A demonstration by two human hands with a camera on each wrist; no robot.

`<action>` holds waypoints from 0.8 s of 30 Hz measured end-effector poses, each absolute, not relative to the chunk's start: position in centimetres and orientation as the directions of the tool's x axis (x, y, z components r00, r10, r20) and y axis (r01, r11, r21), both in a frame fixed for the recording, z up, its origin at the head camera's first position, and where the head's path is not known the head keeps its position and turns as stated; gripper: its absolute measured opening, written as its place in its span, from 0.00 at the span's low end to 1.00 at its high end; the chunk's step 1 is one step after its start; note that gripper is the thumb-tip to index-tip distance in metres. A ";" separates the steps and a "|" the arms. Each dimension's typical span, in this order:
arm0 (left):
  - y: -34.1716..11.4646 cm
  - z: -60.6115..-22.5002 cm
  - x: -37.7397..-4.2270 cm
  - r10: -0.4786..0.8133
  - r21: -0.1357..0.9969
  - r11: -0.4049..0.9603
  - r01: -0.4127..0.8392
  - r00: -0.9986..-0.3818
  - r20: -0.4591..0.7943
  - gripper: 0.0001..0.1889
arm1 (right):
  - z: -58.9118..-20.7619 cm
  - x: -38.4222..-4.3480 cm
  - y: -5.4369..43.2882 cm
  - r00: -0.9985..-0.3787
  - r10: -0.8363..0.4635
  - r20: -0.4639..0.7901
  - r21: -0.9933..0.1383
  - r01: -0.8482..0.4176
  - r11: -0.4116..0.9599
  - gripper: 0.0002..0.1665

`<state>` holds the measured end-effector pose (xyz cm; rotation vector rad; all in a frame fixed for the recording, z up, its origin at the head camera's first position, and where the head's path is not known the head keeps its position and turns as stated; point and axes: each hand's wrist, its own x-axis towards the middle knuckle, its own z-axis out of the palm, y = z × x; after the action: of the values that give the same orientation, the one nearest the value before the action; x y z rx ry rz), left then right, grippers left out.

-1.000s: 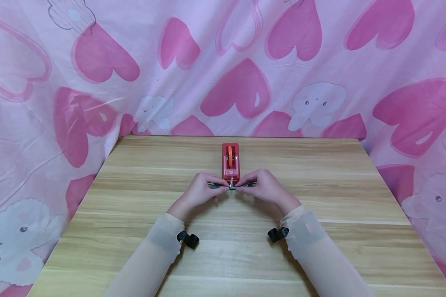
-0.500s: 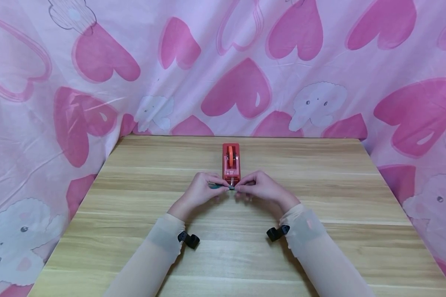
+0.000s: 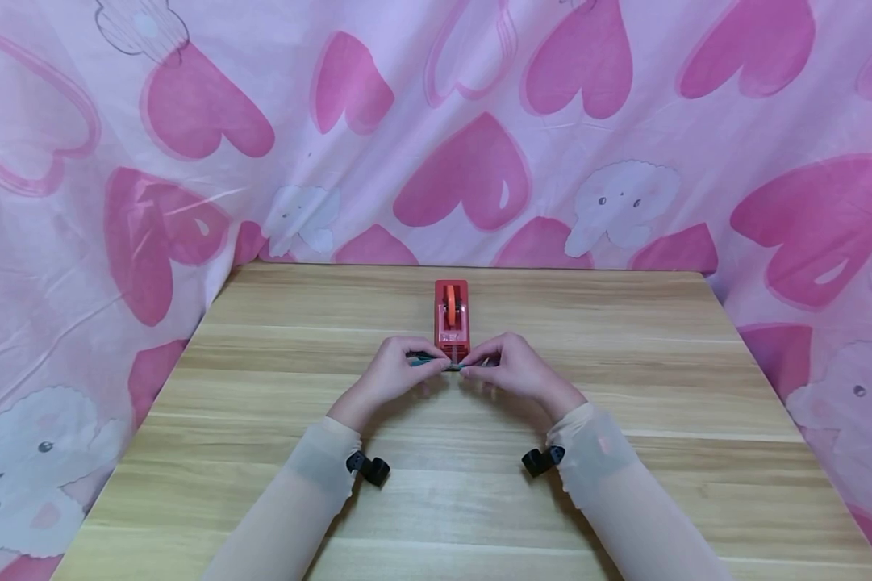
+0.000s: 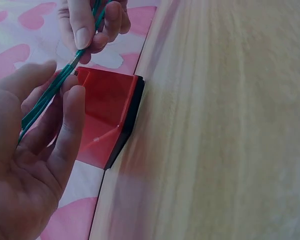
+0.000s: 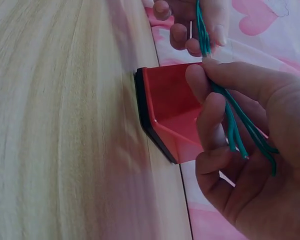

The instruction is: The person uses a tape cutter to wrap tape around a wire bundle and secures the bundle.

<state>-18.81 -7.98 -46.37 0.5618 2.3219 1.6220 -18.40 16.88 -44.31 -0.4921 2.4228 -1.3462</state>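
A bundle of thin green wires (image 4: 46, 98) stretches between both hands, just in front of the red tape dispenser (image 3: 451, 315). My left hand (image 3: 398, 369) pinches one side of the bundle between thumb and fingers. From the other side, my right hand (image 3: 511, 367) pinches it close by, with loose wire ends (image 5: 238, 142) splaying under its palm in the right wrist view. A pale band (image 4: 74, 62) shows on the bundle in the short gap between the fingertips. A clear strip of tape (image 3: 455, 352) runs from the dispenser's front edge toward that gap.
An orange tape roll (image 3: 450, 305) sits inside the dispenser. The wooden table (image 3: 450, 500) ends at the back against a pink heart-patterned curtain (image 3: 461, 173), which also hangs along both sides. A small black camera is worn on each wrist.
Both hands stay in nearly the same place by the dispenser. The right fingers shift slightly around the wires, and the left fingers tilt a little. The dispenser has not moved.
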 end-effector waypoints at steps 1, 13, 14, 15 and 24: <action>-8.0 -46.3 -18.8 0.447 0.945 0.294 0.145 -0.895 -0.002 0.08 | -44.3 -18.4 16.9 -0.889 -0.446 -0.104 -0.851 -0.153 0.502 0.05; -7.9 -46.1 -19.3 0.523 0.964 0.265 0.001 -0.841 -0.143 0.12 | -44.0 -18.0 16.9 -0.883 -0.469 -0.011 -0.778 -0.287 0.558 0.04; -7.9 -46.1 -19.3 0.525 0.961 0.276 0.002 -0.838 -0.150 0.11 | -43.9 -18.0 16.9 -0.884 -0.468 -0.012 -0.778 -0.285 0.559 0.04; -7.9 -46.2 -19.3 0.530 0.960 0.280 0.004 -0.835 -0.151 0.11 | -43.9 -18.0 16.9 -0.885 -0.466 -0.012 -0.776 -0.286 0.562 0.04; -7.8 -46.2 -19.2 0.545 0.966 0.260 0.007 -0.826 -0.140 0.12 | -43.8 -17.8 17.0 -0.886 -0.461 0.041 -0.742 -0.336 0.580 0.05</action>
<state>-19.23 -7.79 -46.21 0.5005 2.0865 1.5958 -17.79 16.99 -43.79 -0.6739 2.6512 -1.1945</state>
